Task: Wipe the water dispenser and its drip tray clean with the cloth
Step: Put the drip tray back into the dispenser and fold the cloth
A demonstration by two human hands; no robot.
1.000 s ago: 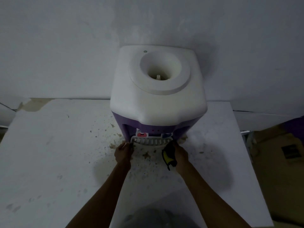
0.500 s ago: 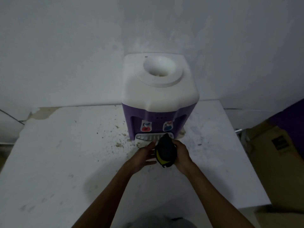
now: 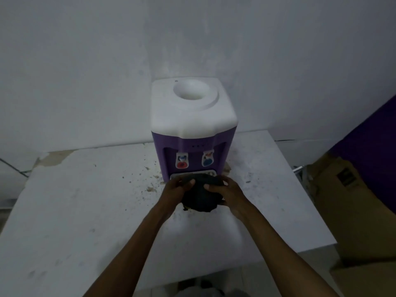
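Note:
A purple water dispenser [image 3: 192, 125] with a white top stands at the back of the white table [image 3: 85, 211]. It has a red tap on the left and a blue tap on the right. Its white drip tray [image 3: 211, 173] shows only as a strip at the dispenser's foot, mostly hidden. A dark cloth [image 3: 200, 196] with a bit of yellow edge is bunched just in front of the tray. My left hand [image 3: 176, 190] grips the cloth's left side and my right hand [image 3: 225, 192] grips its right side.
Brown crumbs and stains speckle the table left of the dispenser. A grey wall rises close behind. A cardboard box [image 3: 353, 200] and a purple surface stand off the table's right edge.
My left hand has left the tray's corner and joined the right hand on the cloth, which now spreads wider between both hands. The view has pulled back from the dispenser.

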